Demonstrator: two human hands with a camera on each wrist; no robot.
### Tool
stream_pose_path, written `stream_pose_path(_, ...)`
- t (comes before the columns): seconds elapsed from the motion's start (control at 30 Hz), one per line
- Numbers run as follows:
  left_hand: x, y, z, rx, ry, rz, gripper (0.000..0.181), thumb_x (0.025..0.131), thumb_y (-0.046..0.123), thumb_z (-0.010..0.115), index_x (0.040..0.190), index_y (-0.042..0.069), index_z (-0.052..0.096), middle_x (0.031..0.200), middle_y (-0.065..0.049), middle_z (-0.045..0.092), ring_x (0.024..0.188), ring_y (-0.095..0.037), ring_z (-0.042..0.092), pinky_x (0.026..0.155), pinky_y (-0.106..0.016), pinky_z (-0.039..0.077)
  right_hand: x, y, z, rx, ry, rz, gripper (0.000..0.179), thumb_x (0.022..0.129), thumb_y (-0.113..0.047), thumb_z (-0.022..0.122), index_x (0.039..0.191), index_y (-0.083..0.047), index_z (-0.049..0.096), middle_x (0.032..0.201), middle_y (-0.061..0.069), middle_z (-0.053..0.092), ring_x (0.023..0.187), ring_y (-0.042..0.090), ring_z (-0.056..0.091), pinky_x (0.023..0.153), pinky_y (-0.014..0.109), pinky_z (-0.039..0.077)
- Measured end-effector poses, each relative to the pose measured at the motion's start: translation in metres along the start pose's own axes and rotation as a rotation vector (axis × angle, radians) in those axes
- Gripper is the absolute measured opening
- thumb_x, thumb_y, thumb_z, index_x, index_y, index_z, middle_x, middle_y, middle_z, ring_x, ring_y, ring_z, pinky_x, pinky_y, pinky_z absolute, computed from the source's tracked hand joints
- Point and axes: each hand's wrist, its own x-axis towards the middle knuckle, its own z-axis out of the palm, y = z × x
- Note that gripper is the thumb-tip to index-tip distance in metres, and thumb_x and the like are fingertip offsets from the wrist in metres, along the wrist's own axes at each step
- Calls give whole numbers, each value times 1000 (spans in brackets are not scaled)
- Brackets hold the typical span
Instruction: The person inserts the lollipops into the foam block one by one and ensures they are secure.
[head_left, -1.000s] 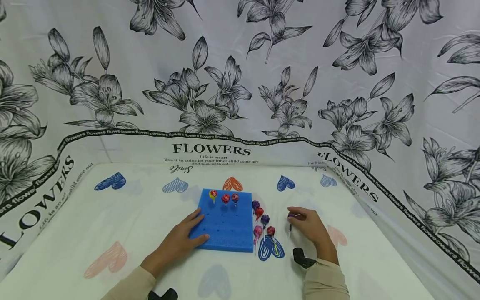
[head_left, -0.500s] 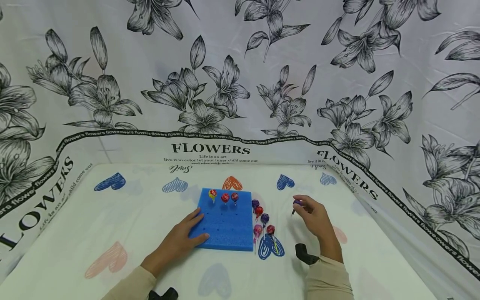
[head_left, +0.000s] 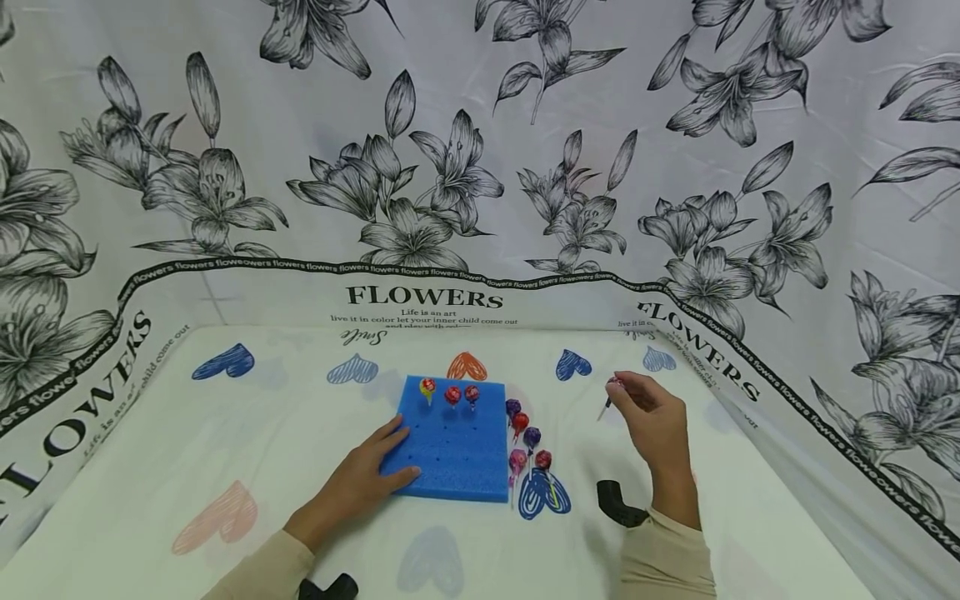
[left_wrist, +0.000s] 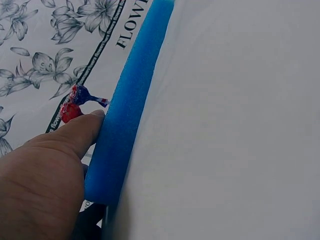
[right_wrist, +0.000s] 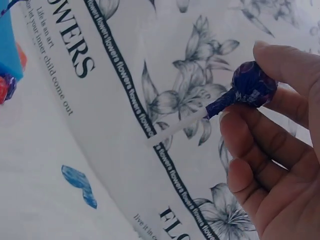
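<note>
A blue foam block [head_left: 468, 479] with small holes lies on the table. Three wrapped lollipops stand upright along its far side: a yellow-and-red one [head_left: 427, 387], a red one [head_left: 452, 395] and a red-and-blue one [head_left: 471, 393]. My left hand [head_left: 358, 479] rests on the block's left edge, fingers and thumb extended onto it. To the right of the block, my right hand [head_left: 654, 421] is raised and pinches a purple-wrapped lollipop [right_wrist: 254, 85] by its head. The white stick [right_wrist: 180, 127] points down and to the left.
Several loose lollipops lie along the block's right side, among them a red one [head_left: 520, 423], a purple one [head_left: 532, 437] and a pink one [head_left: 517, 461]. A white cloth with printed hearts covers the table [head_left: 330, 433]. A flower-print curtain [head_left: 450, 67] hangs behind.
My right hand has moved right and away from me, lifting the purple lollipop, whose stick now slants down-left. The left hand and the block have stayed in place.
</note>
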Motion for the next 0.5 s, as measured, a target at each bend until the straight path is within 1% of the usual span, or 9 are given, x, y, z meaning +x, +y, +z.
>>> stream_pose_path(0.17, 0, 0, 0, 1, -2, -9, 73, 87, 45, 69, 143, 3, 47, 154, -11, 30, 139, -38, 25, 107, -54, 28, 1, -16, -3, 103, 110, -102, 27, 94, -13, 65, 119, -6, 67, 96, 6, 67, 83, 11, 64, 77, 17, 50)
stream_pose_path(0.3, 0, 2, 0, 1, -9, -22, 73, 87, 44, 69, 143, 4, 46, 155, -11, 29, 140, -38, 24, 107, -55, 28, 1, -28, -4, 174, 178, -186, 23, 93, -5, 64, 115, 1, 66, 92, 8, 67, 80, 13, 63, 75, 18, 50)
stream_pose_path(0.37, 0, 3, 0, 3, -11, -30, 73, 87, 44, 70, 143, 4, 46, 155, -10, 29, 140, -37, 24, 107, -54, 28, 1, -33, -4, 185, 212, -191, 22, 92, -5, 66, 113, 3, 66, 91, 8, 67, 80, 14, 64, 74, 17, 51)
stream_pose_path(0.5, 0, 2, 0, 6, -15, -37, 73, 87, 43, 71, 144, 5, 45, 155, -9, 29, 140, -36, 24, 107, -54, 28, 0, -39, -3, 177, 257, -131, 27, 90, -8, 70, 115, 0, 68, 96, 5, 67, 86, 13, 64, 75, 17, 51)
